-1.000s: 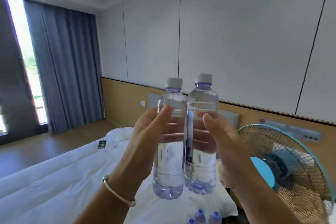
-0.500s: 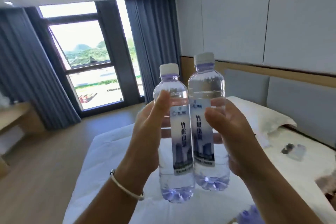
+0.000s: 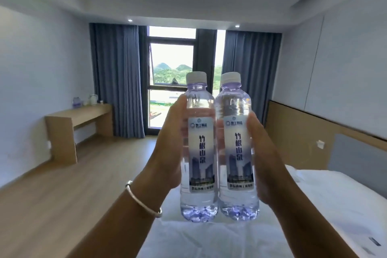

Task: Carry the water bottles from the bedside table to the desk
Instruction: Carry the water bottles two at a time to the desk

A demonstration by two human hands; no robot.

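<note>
Bedroom; 2 full, capped water bottles (image 3: 217, 146)

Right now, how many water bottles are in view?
2: left bottle held by the left hand, right bottle by the right hand. Items on the far desk are unclear.

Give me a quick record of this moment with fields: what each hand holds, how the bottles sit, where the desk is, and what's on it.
left hand: grips the left bottle
right hand: grips the right bottle
bottles: upright, capped, side by side, held up over the bed
desk: far left, against the wall near the curtain
on desk: a few small items, too blurred to name
task stage: bottles not yet on the desk
</note>
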